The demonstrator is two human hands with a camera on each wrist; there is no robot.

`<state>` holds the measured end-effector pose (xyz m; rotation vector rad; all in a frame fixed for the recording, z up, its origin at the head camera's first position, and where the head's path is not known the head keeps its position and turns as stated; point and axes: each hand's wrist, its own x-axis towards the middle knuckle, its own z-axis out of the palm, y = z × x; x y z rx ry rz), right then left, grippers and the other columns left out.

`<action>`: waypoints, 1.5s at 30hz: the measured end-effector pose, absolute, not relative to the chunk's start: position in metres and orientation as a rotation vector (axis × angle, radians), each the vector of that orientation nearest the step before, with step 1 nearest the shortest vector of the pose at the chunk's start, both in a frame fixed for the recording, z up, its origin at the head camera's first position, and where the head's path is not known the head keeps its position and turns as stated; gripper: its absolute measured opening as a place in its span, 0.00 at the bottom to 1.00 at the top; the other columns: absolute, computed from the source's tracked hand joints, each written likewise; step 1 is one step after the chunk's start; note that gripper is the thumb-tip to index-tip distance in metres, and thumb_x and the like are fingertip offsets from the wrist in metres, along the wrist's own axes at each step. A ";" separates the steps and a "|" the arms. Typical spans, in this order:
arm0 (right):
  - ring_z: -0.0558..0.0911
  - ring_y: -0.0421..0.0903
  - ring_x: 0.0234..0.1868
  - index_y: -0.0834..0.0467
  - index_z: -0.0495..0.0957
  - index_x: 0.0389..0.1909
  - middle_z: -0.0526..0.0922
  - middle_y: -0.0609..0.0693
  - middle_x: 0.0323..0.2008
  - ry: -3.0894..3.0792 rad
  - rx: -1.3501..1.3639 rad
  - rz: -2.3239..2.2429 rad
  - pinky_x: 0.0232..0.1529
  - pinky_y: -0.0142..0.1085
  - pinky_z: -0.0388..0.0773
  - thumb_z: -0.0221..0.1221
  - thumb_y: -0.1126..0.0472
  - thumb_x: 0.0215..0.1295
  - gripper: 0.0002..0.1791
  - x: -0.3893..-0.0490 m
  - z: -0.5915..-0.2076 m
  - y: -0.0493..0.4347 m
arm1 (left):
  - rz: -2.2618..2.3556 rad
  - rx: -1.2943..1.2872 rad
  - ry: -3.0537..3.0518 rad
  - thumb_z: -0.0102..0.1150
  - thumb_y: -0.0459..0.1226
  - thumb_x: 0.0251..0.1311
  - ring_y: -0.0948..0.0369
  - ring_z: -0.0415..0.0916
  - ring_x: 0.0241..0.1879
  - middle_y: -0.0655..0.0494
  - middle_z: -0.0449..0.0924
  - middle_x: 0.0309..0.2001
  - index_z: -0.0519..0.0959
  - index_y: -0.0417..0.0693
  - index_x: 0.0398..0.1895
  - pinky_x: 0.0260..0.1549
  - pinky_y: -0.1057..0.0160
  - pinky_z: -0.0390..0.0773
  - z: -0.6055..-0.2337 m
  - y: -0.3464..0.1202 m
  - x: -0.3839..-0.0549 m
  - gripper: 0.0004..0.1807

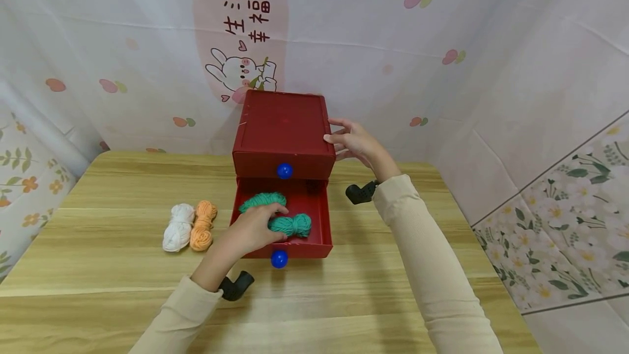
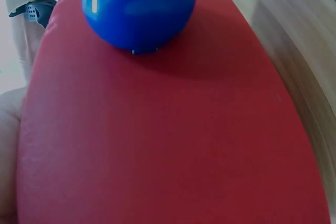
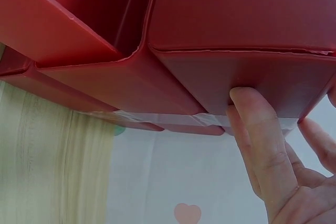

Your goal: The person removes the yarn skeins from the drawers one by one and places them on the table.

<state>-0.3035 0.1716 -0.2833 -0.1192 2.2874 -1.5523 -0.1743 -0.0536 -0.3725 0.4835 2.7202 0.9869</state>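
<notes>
A red drawer cabinet point(image 1: 285, 124) stands against the back cloth, its lower drawer point(image 1: 321, 228) pulled out. In that drawer lie two green yarn skeins, one farther back point(image 1: 262, 199) and one nearer the front point(image 1: 293, 225). Reaching over the drawer's left front, my left hand point(image 1: 253, 228) pinches the left end of the nearer skein between fingers and thumb. The left wrist view is mostly the red drawer front with its blue knob point(image 2: 139, 6). My right hand point(image 1: 355, 142) rests extended fingers point(image 3: 257, 124) against the cabinet's right side.
Left of the cabinet, a white yarn skein point(image 1: 178, 228) and an orange one point(image 1: 203, 225) lie side by side on the wooden table point(image 1: 113, 288). The upper drawer is closed, with a blue knob point(image 1: 284, 171). A patterned cloth point(image 1: 383, 59) hangs behind.
</notes>
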 end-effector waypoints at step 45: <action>0.81 0.53 0.43 0.50 0.52 0.71 0.68 0.58 0.60 2.301 -0.120 -1.547 0.42 0.41 0.81 0.53 0.60 0.67 0.34 -0.304 -0.284 0.172 | 1.525 0.408 3.022 0.66 0.33 0.52 0.56 0.78 0.38 0.50 0.80 0.41 0.79 0.44 0.46 0.34 0.66 0.81 -0.342 -0.118 -0.133 0.16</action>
